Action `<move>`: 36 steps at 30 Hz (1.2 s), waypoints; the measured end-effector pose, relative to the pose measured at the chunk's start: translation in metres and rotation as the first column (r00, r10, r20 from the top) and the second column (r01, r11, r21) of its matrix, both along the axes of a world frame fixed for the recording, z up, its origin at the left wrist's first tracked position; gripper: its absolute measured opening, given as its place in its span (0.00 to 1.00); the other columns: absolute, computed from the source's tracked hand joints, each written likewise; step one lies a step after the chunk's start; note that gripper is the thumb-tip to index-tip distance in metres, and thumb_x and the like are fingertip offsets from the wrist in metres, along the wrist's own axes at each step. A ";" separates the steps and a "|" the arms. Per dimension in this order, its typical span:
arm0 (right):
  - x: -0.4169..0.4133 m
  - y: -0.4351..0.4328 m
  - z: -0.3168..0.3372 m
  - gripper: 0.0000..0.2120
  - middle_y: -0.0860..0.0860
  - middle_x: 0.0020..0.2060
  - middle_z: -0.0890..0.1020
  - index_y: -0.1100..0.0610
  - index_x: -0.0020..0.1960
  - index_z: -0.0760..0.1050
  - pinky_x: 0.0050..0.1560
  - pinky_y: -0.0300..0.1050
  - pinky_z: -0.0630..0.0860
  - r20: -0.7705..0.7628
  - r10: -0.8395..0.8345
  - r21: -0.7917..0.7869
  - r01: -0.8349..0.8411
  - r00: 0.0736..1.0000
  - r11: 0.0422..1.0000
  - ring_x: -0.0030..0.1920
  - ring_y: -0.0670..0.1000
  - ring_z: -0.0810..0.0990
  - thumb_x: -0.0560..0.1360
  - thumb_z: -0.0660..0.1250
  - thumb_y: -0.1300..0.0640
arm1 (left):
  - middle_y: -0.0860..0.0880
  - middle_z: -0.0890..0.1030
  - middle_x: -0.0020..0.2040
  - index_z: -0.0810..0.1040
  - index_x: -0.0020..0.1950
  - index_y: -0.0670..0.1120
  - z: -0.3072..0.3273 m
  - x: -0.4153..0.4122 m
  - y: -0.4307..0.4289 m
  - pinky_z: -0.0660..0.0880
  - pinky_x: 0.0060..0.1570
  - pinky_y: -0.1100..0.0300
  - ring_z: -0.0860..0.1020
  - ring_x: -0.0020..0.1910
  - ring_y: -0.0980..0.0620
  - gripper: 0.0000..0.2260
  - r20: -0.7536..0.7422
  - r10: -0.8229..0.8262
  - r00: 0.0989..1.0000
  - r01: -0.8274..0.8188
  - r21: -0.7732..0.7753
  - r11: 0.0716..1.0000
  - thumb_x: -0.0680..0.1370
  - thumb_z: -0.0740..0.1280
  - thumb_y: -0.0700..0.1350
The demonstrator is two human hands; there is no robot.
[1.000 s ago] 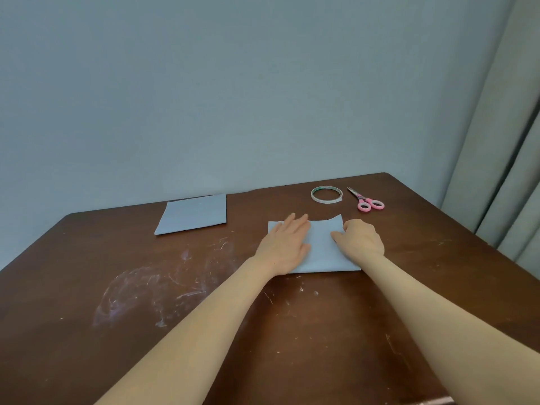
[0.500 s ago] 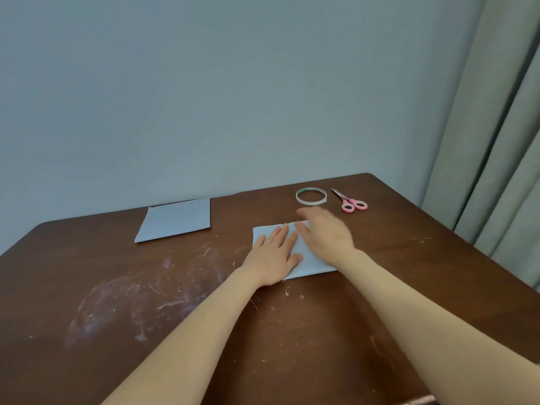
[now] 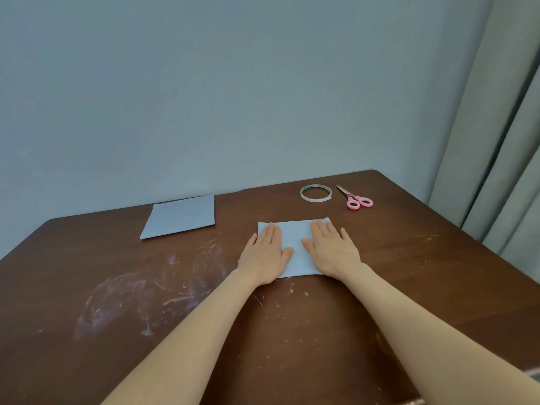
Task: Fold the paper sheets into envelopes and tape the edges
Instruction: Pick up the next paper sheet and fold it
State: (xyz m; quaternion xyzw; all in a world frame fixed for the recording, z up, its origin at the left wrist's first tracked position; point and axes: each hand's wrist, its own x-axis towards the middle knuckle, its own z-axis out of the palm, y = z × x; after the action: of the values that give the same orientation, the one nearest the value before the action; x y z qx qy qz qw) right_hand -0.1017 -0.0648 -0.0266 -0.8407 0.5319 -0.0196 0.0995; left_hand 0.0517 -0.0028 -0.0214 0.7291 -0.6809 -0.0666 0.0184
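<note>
A folded light-blue paper sheet [image 3: 294,244] lies flat in the middle of the brown table [image 3: 409,273]. My left hand [image 3: 267,254] rests palm down on its left part, fingers straight and together. My right hand [image 3: 331,249] lies palm down on its right part, fingers spread a little. Neither hand grips anything. A second light-blue paper sheet [image 3: 181,219] lies at the back left. A roll of clear tape [image 3: 316,193] lies flat at the back right, beyond the hands.
Pink-handled scissors [image 3: 355,197] lie just right of the tape roll. White scuff marks [image 3: 152,287] cover the table's left middle. A plain wall stands behind the table and a grey curtain [image 3: 502,141] hangs at the right.
My right hand swept from the sheet's right edge across its middle and now lies flat on the right part. My left hand has shifted to the sheet's left part.
</note>
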 end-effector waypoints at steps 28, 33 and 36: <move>-0.013 0.048 0.022 0.23 0.52 0.78 0.55 0.58 0.77 0.54 0.76 0.49 0.50 0.054 0.189 -0.181 -0.176 0.981 0.968 0.78 0.53 0.47 0.84 0.46 0.53 | 0.50 0.45 0.79 0.46 0.79 0.46 0.011 -0.020 0.046 0.44 0.76 0.56 0.43 0.78 0.53 0.25 0.080 -0.142 0.987 0.151 -0.127 0.980 0.84 0.47 0.53; -0.013 0.086 0.019 0.24 0.50 0.78 0.56 0.56 0.79 0.52 0.75 0.44 0.51 0.199 0.278 -0.042 -0.276 0.940 0.960 0.78 0.49 0.49 0.84 0.46 0.52 | 0.51 0.44 0.79 0.42 0.79 0.48 0.005 -0.025 0.068 0.43 0.76 0.55 0.42 0.78 0.54 0.26 0.070 -0.182 0.981 0.185 -0.036 0.982 0.83 0.44 0.55; -0.014 0.098 0.010 0.28 0.49 0.78 0.53 0.55 0.79 0.48 0.76 0.45 0.48 0.170 0.293 0.028 -0.302 0.941 0.953 0.78 0.48 0.48 0.83 0.45 0.45 | 0.51 0.43 0.79 0.41 0.78 0.48 0.001 -0.025 0.081 0.43 0.77 0.55 0.42 0.78 0.55 0.26 0.061 -0.170 0.984 0.168 0.030 0.985 0.83 0.44 0.55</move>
State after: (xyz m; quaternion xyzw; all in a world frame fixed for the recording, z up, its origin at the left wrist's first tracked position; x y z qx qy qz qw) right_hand -0.1154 0.0334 -0.0162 -0.9039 0.3893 -0.0590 0.1670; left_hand 0.0269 0.0778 -0.0201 0.6706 -0.7397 -0.0531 -0.0180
